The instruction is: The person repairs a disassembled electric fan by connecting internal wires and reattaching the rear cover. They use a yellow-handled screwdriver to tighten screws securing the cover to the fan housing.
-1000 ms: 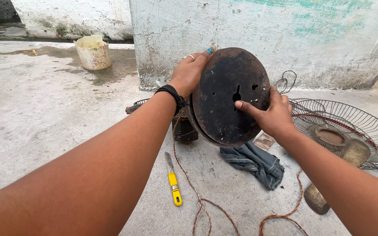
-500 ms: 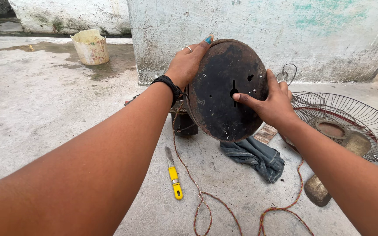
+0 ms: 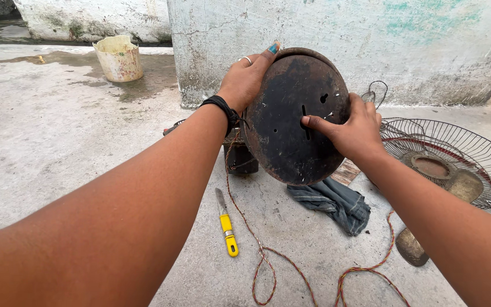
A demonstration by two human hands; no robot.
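Left hand (image 3: pixel 245 79) clasps the upper left rim of a round, rusty metal disc (image 3: pixel 291 136), fingers curled over the edge, a ring on one finger and a dark band at the wrist. Right hand (image 3: pixel 353 132) presses flat on the disc's right face, forefinger tip laid at the dark slot near its middle, the other fingers wrapped toward the right rim. Both hands thus hold the disc, tilted almost upright and lifted off the concrete floor (image 3: pixel 58 148), its face turned to the camera. The step in hand appears to be steadying and turning the disc; it is best done with the rim grip kept firm while the forefinger feels for the slot, and with fingertips kept off the rough, flaking edge. The disc lies between the two hands, touching both, in front of the grey wall (image 3: pixel 427 51). Just below it on the floor lie a crumpled dark cloth (image 3: pixel 331 202) and a yellow-handled knife (image 3: pixel 225 222); a red twisted cord (image 3: pixel 268 261) trails past them. A wire fan guard (image 3: pixel 456 159) rests to the right, and a pale bucket (image 3: pixel 119 58) stands well apart at far left
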